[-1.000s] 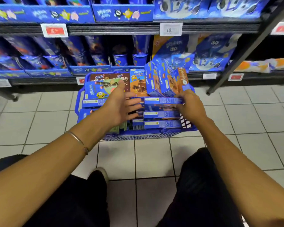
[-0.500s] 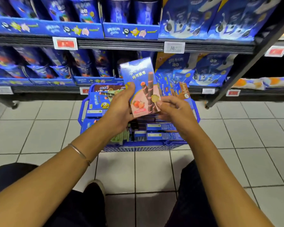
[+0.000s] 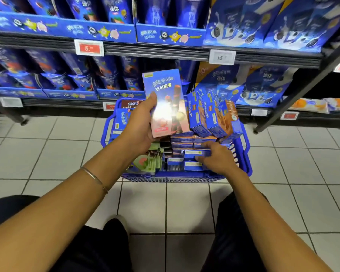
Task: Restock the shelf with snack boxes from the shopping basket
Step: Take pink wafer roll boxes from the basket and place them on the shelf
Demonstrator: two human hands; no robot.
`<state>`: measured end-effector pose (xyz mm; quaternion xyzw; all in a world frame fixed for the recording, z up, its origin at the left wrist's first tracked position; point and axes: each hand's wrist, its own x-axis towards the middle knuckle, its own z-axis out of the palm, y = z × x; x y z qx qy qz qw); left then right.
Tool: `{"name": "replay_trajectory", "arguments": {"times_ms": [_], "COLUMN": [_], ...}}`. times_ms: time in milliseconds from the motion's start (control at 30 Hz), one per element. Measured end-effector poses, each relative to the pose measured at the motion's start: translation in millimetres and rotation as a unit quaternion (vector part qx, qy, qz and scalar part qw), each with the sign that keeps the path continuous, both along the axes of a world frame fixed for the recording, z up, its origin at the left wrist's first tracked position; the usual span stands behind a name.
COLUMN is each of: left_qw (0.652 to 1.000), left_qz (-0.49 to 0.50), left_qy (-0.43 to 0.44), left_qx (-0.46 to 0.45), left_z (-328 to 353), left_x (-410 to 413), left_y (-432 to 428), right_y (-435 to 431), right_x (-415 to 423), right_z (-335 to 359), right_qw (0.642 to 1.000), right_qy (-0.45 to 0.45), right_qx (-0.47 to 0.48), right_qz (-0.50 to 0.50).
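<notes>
Tiled floor (image 3: 47, 154) before stocked shelf (image 3: 165, 52): box (image 3: 165, 101) sits upright in your left hand (image 3: 139, 126), thumb and fingers clamped round it, above the basket (image 3: 185, 174), while your right hand (image 3: 218, 158) lies on stacked boxes (image 3: 182, 146) inside, grip there unclear.

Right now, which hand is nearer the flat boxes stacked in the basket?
Right. The right hand touches the flat boxes; the left hand is raised above the basket to their left, holding a pink-and-blue box.
</notes>
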<state>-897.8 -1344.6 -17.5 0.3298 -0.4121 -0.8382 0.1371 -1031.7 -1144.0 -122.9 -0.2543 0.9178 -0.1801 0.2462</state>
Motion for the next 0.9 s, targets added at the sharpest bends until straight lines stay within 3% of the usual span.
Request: {"name": "replay_trajectory", "arguments": {"times_ms": [167, 300, 400, 567, 700, 900], "left_qw": [0.997, 0.997, 0.999, 0.998, 0.998, 0.996], "left_qz": [0.010, 0.009, 0.020, 0.051, 0.043, -0.017], "left_qy": [0.036, 0.019, -0.001, -0.001, -0.032, -0.046], "left_qx": [0.068, 0.068, 0.046, 0.031, -0.031, -0.077], "left_z": [-3, -5, -2, 6, 8, 0], "left_x": [2, 2, 2, 2, 2, 3], "left_y": [2, -1, -7, -14, -11, 9], "right_y": [-5, 5, 10, 5, 5, -11], "right_x": [-5, -4, 2, 6, 11, 20], "right_z": [-3, 7, 21, 50, 87, 116], "right_qw": [0.998, 0.989, 0.957, 0.889, 0.852, 0.813], "right_qy": [0.030, 0.010, -0.031, -0.100, -0.095, -0.209], "right_qx": [0.033, -0.140, -0.288, -0.415, -0.481, -0.502], "right_qz": [0.054, 0.046, -0.029, -0.162, -0.186, -0.207]}}
